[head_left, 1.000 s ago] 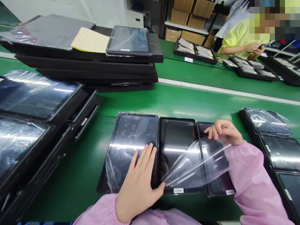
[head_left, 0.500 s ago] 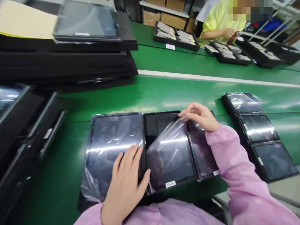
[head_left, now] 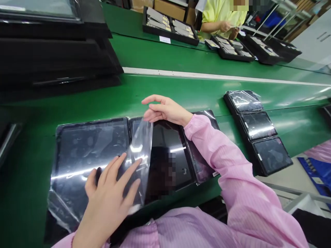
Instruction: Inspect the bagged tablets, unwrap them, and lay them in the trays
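Note:
Three dark tablets lie side by side on the green belt in front of me. My right hand (head_left: pixel 165 109) pinches the top edge of a clear plastic film (head_left: pixel 141 144) and holds it up over the middle tablet (head_left: pixel 168 151). My left hand (head_left: pixel 110 193) lies flat, fingers spread, on the seam between the left tablet (head_left: pixel 85 151) and the middle one, touching the film's lower part. The left tablet sits in a crinkled clear bag. A third tablet (head_left: pixel 200 162) lies under my right sleeve, partly hidden.
Three bagged tablets (head_left: pixel 256 125) lie in a row on the belt at right. Stacked black trays (head_left: pixel 57 58) stand at far left. Across the belt, a person in yellow (head_left: pixel 222 15) works beside black trays of small parts (head_left: pixel 170 26). A blue item (head_left: pixel 317 172) lies below at right.
My right hand has carried the film from the right side across the middle tablet to its left edge. My left hand slid slightly onto the film. My view has swung right.

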Demonstrator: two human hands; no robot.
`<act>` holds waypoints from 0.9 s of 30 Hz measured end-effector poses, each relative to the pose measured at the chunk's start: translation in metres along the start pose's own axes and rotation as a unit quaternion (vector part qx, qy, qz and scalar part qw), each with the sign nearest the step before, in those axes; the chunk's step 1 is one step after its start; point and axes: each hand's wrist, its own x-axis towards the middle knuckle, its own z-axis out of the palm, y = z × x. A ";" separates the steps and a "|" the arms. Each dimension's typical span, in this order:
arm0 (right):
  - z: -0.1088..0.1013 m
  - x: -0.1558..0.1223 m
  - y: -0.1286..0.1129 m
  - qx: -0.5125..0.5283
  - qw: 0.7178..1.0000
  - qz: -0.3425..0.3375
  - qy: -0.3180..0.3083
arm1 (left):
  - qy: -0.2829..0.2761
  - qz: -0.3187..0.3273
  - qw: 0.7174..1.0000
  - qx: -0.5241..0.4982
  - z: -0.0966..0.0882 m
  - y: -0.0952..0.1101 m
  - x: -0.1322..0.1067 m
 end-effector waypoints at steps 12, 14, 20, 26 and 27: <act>-0.001 0.001 0.003 0.037 0.996 0.031 0.078 | -0.002 -0.092 0.996 -0.021 -0.006 0.000 0.015; -0.001 0.000 0.005 0.038 0.996 0.021 0.078 | 0.001 -0.109 0.994 -0.023 -0.006 0.002 0.017; -0.003 -0.002 0.006 0.035 0.995 0.017 0.090 | -0.040 -0.143 0.987 -0.058 -0.012 0.006 0.022; -0.009 -0.017 -0.002 -0.006 0.987 0.055 0.148 | -0.050 -0.160 0.982 -0.087 -0.019 0.015 0.026; -0.010 -0.021 -0.005 -0.022 0.985 0.054 0.163 | -0.047 -0.163 0.981 -0.088 -0.020 0.016 0.026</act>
